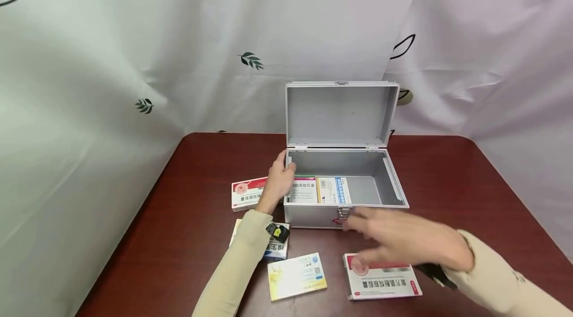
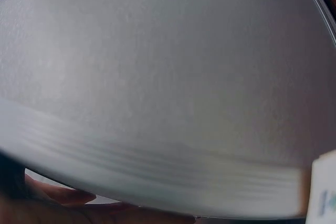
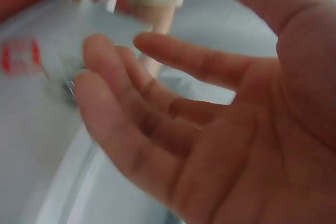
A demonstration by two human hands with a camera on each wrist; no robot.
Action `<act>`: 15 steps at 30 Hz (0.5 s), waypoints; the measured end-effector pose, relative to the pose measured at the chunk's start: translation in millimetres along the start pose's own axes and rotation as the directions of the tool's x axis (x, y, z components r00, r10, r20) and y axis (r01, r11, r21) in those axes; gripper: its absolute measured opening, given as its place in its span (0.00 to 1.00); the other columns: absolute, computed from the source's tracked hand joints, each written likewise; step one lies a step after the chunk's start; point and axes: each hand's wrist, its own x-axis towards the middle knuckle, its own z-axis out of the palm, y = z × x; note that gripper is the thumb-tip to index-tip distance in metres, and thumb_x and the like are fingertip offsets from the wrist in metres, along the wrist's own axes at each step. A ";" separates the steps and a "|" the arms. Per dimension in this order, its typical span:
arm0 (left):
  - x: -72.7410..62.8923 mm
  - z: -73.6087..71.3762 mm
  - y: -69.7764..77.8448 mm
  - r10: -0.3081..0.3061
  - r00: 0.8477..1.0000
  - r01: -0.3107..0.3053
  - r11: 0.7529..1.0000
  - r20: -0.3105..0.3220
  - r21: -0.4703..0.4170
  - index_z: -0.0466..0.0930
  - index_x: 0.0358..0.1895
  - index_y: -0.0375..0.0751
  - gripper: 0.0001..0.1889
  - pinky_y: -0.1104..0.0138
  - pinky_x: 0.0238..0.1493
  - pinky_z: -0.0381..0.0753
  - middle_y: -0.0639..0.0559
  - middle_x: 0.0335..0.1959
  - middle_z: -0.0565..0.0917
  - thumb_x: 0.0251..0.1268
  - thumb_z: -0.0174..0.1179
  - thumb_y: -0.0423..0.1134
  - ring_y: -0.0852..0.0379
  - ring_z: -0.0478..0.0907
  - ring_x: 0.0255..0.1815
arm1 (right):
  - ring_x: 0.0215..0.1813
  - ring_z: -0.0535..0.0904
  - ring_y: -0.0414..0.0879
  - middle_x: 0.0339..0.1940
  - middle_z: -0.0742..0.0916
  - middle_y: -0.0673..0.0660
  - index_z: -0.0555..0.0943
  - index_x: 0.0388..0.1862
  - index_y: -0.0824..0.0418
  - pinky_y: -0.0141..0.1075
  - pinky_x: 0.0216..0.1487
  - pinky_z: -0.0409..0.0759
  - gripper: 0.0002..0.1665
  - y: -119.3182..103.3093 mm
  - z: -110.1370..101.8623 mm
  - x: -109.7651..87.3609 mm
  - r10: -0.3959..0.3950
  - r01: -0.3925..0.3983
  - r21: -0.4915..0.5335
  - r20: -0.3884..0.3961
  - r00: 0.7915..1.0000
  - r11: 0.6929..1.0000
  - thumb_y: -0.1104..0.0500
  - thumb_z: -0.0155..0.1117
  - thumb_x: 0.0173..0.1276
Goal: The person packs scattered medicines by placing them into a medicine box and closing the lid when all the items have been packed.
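Note:
A silver metal case (image 1: 309, 218) stands with its lid (image 1: 340, 115) raised. My left hand (image 1: 279, 181) grips its left wall, thumb over the rim and fingers outside; in the left wrist view that wall (image 2: 168, 77) fills most of the picture. Inside the case, medicine boxes lie side by side at the left, among them a white-and-orange one (image 1: 333, 191). In front of the latch (image 1: 343, 212), my right hand (image 1: 398, 236) is blurred, its fingers extended and slightly bent with nothing in them. Below it lies a red-and-white medicine box (image 1: 380, 284), partly covered by the hand.
On the dark red table (image 1: 197, 197), a yellow-and-white box (image 1: 297, 277) lies before the case. A blue-and-white box (image 1: 278, 251) is partly hidden under my left forearm. Another red-and-white box (image 1: 243, 198) rests left of the case. A pale curtain (image 1: 224, 33) hangs behind.

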 end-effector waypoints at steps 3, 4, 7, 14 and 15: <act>0.1 -1.1 0.1 0.013 1.000 -0.014 1.000 -0.007 -0.007 0.58 0.68 0.41 0.27 0.56 0.62 0.64 0.41 0.58 0.74 0.64 0.45 0.37 0.50 0.69 0.59 | 0.42 0.74 0.40 0.48 0.73 0.48 0.73 0.57 0.54 0.37 0.41 0.76 0.44 0.8 21.3 -13.2 0.065 -0.071 0.044 0.112 0.992 0.997 0.27 0.57 0.50; 0.3 -1.2 0.0 0.018 1.000 -0.018 1.000 -0.011 -0.010 0.58 0.68 0.41 0.27 0.57 0.62 0.64 0.41 0.58 0.74 0.64 0.46 0.36 0.50 0.69 0.58 | 0.47 0.74 0.44 0.52 0.73 0.50 0.72 0.59 0.55 0.40 0.44 0.76 0.46 2.3 28.6 -15.9 0.107 -0.117 0.060 0.151 0.983 0.991 0.27 0.59 0.48; 0.7 -1.3 -1.0 0.017 1.000 -0.017 1.000 -0.014 -0.011 0.58 0.68 0.41 0.27 0.57 0.62 0.63 0.41 0.58 0.74 0.64 0.46 0.37 0.50 0.68 0.59 | 0.57 0.69 0.50 0.59 0.70 0.55 0.67 0.64 0.54 0.47 0.51 0.73 0.52 8.1 50.3 -19.0 0.235 -0.267 0.102 0.252 0.939 0.958 0.31 0.68 0.41; 1.1 0.2 -2.3 0.018 1.000 -0.019 1.000 -0.010 -0.022 0.59 0.68 0.41 0.27 0.57 0.62 0.63 0.42 0.57 0.75 0.65 0.46 0.36 0.50 0.68 0.59 | 0.61 0.63 0.55 0.61 0.69 0.58 0.65 0.65 0.54 0.57 0.57 0.63 0.58 15.1 87.1 -21.2 0.353 -0.396 0.121 0.273 0.895 0.910 0.42 0.79 0.32; 1.0 0.5 -2.2 0.018 1.000 -0.018 1.000 -0.009 -0.025 0.59 0.68 0.41 0.27 0.56 0.62 0.63 0.42 0.57 0.75 0.65 0.46 0.36 0.50 0.68 0.59 | 0.60 0.63 0.56 0.59 0.69 0.58 0.66 0.64 0.56 0.57 0.57 0.63 0.58 15.5 90.4 -21.9 0.343 -0.381 0.116 0.254 0.904 0.917 0.43 0.79 0.32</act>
